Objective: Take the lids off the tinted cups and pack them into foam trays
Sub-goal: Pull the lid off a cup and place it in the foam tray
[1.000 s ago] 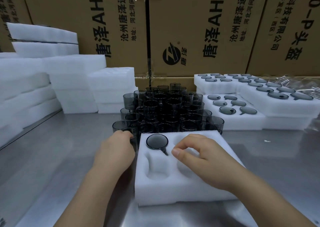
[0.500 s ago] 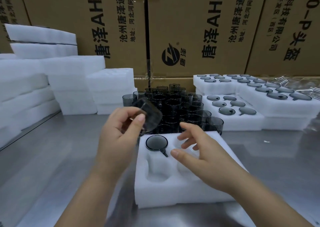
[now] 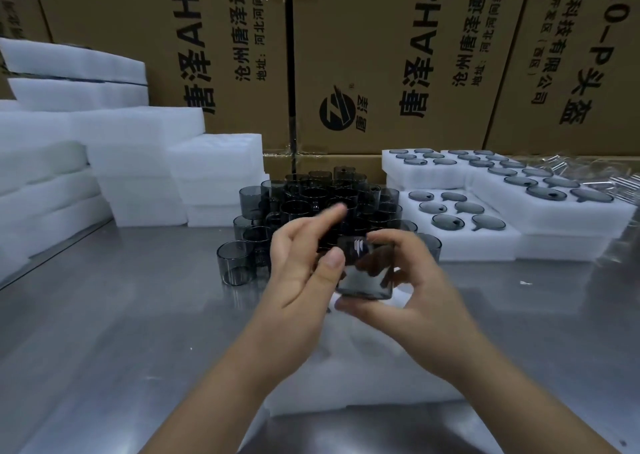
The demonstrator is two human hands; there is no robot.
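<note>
- The right hand (image 3: pixel 408 291) grasps a smoky grey see-through plastic cup (image 3: pixel 367 273), with its fingers curled over the top and its thumb under the lower edge.
- The cup is held in the air above the far end of a white foam tray (image 3: pixel 346 394). The tray lies on the brushed steel table (image 3: pixel 104 315), and the arms hide most of it.
- Whether a lid sits on the cup cannot be told.
- The left hand (image 3: pixel 301 266) is released. Its fingers are stretched out, the forefinger is blurred, and the thumb lies against the cup's left side.
- Behind the hands, a crowd of dark tinted cups (image 3: pixel 311 204) stands upright on the table.
- To the right, white foam trays filled with round grey lids (image 3: pixel 485 246) lie stacked.
- Piles of plain white foam blocks (image 3: pixel 45 163) stand on the left.
- Brown printed cardboard boxes (image 3: pixel 381 55) rise along the back.
</note>
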